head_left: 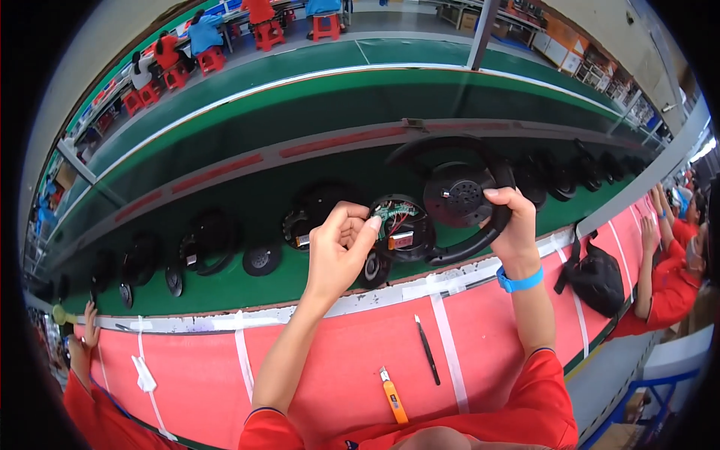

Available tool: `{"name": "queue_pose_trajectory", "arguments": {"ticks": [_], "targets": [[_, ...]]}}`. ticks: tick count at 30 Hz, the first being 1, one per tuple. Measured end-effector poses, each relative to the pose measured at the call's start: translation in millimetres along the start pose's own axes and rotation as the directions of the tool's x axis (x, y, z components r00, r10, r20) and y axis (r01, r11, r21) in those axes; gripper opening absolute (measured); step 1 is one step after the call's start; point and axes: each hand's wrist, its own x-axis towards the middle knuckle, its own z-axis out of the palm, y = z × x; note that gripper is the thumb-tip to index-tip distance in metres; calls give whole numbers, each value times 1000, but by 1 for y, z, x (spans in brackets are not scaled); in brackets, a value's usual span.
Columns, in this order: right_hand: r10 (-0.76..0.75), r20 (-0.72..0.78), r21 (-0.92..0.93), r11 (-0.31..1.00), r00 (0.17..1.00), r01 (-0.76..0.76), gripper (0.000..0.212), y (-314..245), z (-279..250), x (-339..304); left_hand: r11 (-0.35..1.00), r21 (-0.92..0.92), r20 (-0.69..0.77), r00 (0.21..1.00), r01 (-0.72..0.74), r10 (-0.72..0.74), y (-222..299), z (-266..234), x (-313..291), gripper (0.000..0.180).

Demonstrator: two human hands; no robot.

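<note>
My right hand (514,225) grips the rim of a black toy-like steering wheel (454,253) above the green belt, thumb on top. A round black perforated cover (457,196) lies across the wheel's ring beside that thumb. Left of it, an open round housing shows a green circuit board (391,210), red and other thin wires and a battery pack with an orange label (401,241). At the board's left edge, my left hand (341,244) is closed in a pinch. What lies between its fingertips is too small to make out. A small round black part (374,268) sits just below the housing.
More black wheels (206,247) and round covers (262,259) line the green belt (225,289). On the red work surface (330,367) lie black tweezers (427,349) and an orange utility knife (393,397). A black bag (592,274) lies to the right. Co-workers' arms (646,255) reach in at both sides.
</note>
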Motion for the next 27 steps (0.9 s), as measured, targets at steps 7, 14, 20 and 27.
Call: {"name": "queue_pose_trajectory", "arguments": {"ticks": [7, 14, 20, 27], "targets": [[96, 48, 65, 993, 994, -99, 16, 5, -12, -1, 989, 128, 62, 996, -72, 64, 17, -7, -11, 10], [107, 5, 70, 992, 994, -107, 13, -3, 8, -14, 987, 149, 74, 996, -62, 51, 20, -9, -12, 11], [118, -14, 75, 990, 993, -116, 13, -6, 10, -18, 995, 96, 5, 999, -32, 32, 24, -4, -12, 15], [96, -14, 104, 990, 995, -94, 13, -6, 17, -25, 982, 154, 45, 994, -108, 102, 28, -7, -13, 14]]}}
